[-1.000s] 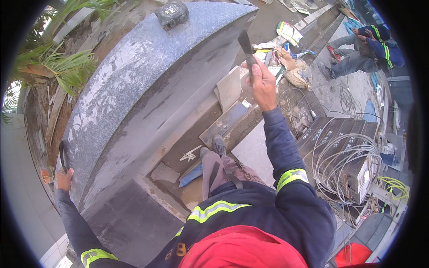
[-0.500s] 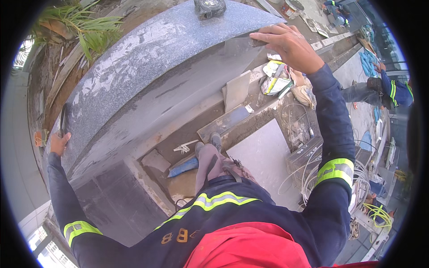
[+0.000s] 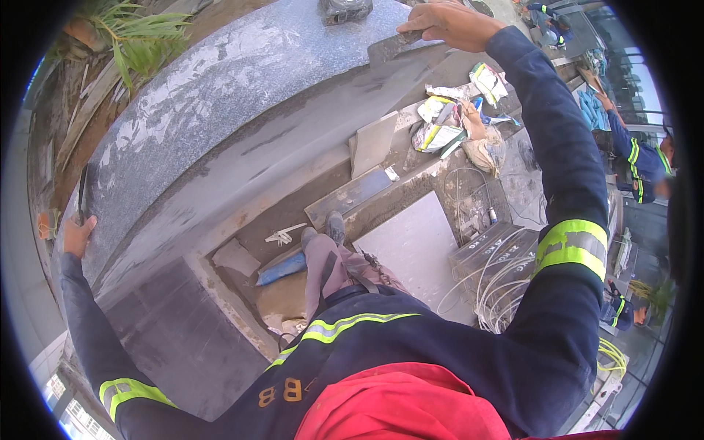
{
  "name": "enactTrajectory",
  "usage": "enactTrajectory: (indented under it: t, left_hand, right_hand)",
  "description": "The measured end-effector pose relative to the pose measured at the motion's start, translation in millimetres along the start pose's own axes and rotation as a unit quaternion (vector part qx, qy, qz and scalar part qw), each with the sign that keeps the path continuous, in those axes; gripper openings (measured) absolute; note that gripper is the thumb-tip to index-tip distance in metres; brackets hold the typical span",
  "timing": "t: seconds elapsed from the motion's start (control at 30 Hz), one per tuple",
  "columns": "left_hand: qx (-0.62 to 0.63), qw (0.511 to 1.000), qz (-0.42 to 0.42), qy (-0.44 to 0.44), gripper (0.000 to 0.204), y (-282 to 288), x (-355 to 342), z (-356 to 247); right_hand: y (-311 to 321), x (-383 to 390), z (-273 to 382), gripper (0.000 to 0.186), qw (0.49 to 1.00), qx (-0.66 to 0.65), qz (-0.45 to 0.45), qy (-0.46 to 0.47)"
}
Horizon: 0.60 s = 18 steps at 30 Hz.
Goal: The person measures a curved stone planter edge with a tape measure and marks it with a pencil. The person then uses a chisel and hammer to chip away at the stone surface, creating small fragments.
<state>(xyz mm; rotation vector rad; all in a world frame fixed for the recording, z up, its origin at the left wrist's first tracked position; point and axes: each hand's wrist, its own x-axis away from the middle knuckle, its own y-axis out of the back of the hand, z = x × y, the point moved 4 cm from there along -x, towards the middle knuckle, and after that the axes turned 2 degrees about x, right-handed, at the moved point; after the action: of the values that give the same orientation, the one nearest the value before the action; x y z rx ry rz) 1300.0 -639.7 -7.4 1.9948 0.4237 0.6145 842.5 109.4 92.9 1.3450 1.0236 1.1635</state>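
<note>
A long curved stone slab (image 3: 198,110), speckled grey with whitish smears on top, stretches across the upper left. My right hand (image 3: 458,26) grips a flat-bladed putty knife (image 3: 387,50) at the slab's far right end, the blade lying over the top edge. Whether the blade touches the stone I cannot tell. At the slab's near left end, my left hand (image 3: 76,236) is closed around a thin dark tool (image 3: 82,187), seen edge-on, so its kind is unclear. A dark, plastic-looking bundle (image 3: 345,10) rests on top of the slab.
Crumpled bags (image 3: 440,125) lie beyond my feet. A pale board (image 3: 411,235), stacked boxes (image 3: 493,257) and coiled white cable (image 3: 506,282) are to my right. A blue bag (image 3: 282,270) lies by my legs. Co-workers, one nearer (image 3: 638,158), are at the right.
My right hand has moved up and left in view with the putty knife, whose blade now shows more plainly. My left hand keeps its place at the slab's end while the view shifts slightly.
</note>
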Motion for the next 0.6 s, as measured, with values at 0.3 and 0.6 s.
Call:
enactTrajectory:
  t: [0.3,0.6]
  left_hand:
    - [0.013,1.000,0.001,-0.009,0.053,0.7,4.6,-1.3]
    - [-0.016,1.000,-0.010,-0.003,0.043,5.1,4.8,8.2]
  right_hand:
    - [-14.6,53.3,-71.0,0.029,0.992,-0.077,0.047,-0.086]
    - [-27.1,105.6,-125.4,0.033,0.997,0.071,-0.021,0.032]
